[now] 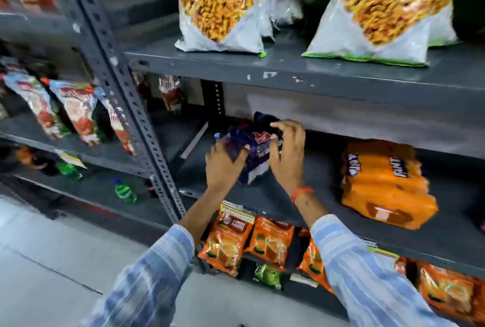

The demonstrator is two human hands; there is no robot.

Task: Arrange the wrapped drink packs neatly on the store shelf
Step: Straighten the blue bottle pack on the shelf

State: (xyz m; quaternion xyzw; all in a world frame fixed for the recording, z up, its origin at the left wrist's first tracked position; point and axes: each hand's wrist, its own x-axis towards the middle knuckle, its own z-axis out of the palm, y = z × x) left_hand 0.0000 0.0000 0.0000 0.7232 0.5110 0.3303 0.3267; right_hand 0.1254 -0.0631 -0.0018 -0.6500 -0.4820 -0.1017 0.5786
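Observation:
A dark blue wrapped drink pack (256, 143) sits on the grey middle shelf (328, 211), toward its left end. My left hand (223, 166) grips the pack's lower left side. My right hand (287, 153) clasps its right side, with fingers curled over the top. An orange wrapped drink pack (383, 185) lies tilted on the same shelf to the right, apart from both hands. Much of the blue pack is hidden behind my hands.
Large snack bags (220, 4) stand on the shelf above. Orange pouches (231, 237) hang on the shelf below. A slotted steel upright (126, 90) divides this bay from the left one, where red-and-white bags (76, 109) and green bottles (125, 191) sit.

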